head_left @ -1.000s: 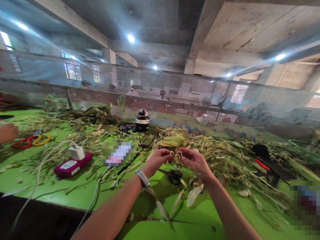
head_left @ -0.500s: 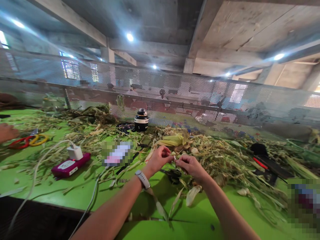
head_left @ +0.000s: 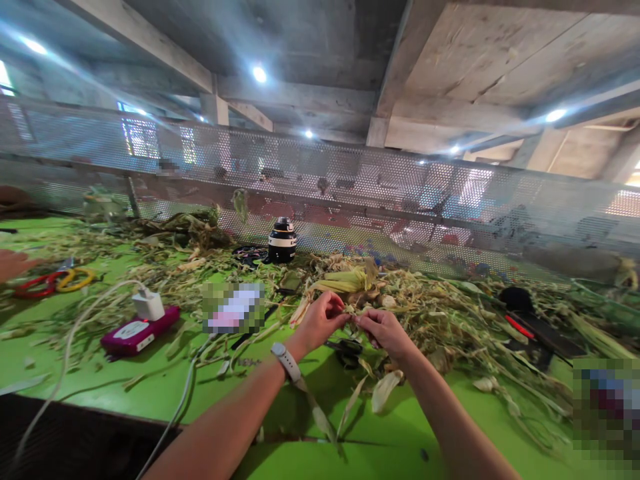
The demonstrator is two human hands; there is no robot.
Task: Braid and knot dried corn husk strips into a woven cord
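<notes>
My left hand, with a pale watch band on its wrist, is closed in a pinch. Facing it, my right hand also pinches, fingertips almost touching the left ones. Whatever lies between the fingertips is too small to make out. Just below the hands, dark-handled scissors rest on the green table. Behind them lies a bundle of yellow-green corn husk among dry husk scraps. Loose husk pieces lie between my forearms.
On the left are a blurred-out phone, a magenta power strip with a white charger, cables, and red-and-yellow-handled scissors near another person's hand. A black jar stands before the perforated metal screen.
My pinching fingertips have shifted slightly, and the small pale bit between them no longer shows clearly. The other person's hand at the left has moved and spread a little.
</notes>
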